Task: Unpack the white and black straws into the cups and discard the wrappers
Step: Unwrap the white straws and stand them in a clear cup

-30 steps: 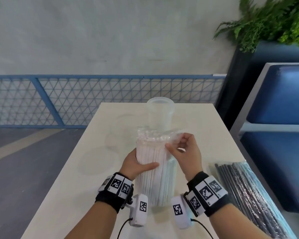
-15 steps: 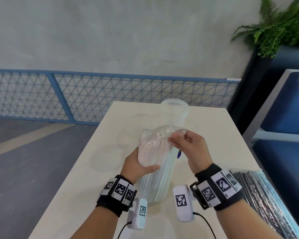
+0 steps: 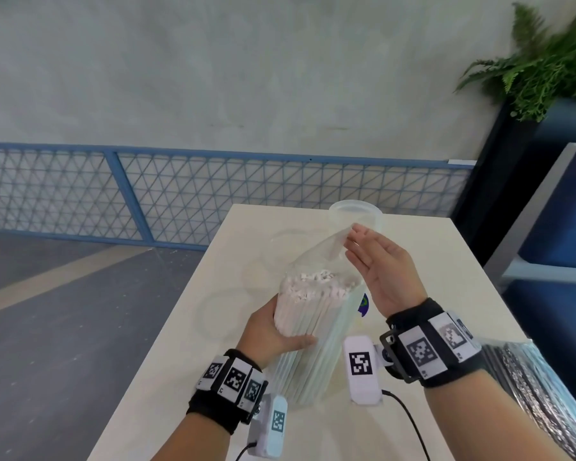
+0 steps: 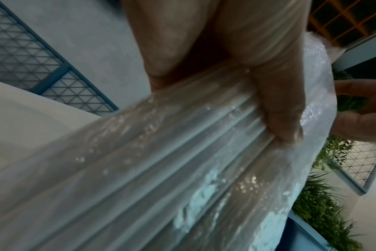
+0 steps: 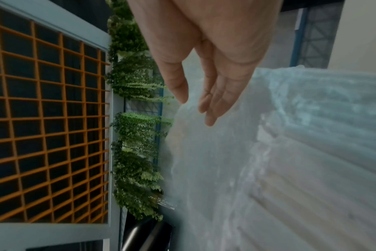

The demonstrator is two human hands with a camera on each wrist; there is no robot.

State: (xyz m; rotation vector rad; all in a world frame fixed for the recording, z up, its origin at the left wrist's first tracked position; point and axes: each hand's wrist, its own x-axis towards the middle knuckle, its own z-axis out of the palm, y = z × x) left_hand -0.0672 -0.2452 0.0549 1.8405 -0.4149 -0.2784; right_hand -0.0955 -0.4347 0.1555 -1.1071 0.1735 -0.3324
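A: Left hand (image 3: 273, 331)?

B: Grip wrapped round the white straws (image 3: 308, 322), thumb across the front, fingers behind. The bundle stands tilted on the bench (image 3: 193, 371), its bottom end down near the wrists. The left wrist view shows the thumb (image 4: 277, 105) pressed into the ribbed plastic.

A: Wrapper?

B: Clear wrapper (image 3: 316, 251) is open at the top and pulled up past the straw ends into a loose peak. The straw ends show bare inside it.

A: Right hand (image 3: 379, 267)?

B: Grip apart, fingers straight and relaxed, palm toward the wrapper's peak. Fingertips (image 3: 354, 234) are at the plastic; I can't tell if they touch it. The right wrist view shows the same: fingers (image 5: 210, 105) extended, closed round nothing.

A: Cup?

B: One clear cup (image 3: 356, 216) stands upright at the far end of the bench, just behind the right fingertips, with nothing seen inside it.

A: Black straws (image 3: 539, 394)?

B: In their own clear wrap, lying flat at the bench's right edge, well apart from the white bundle, beside the right forearm.
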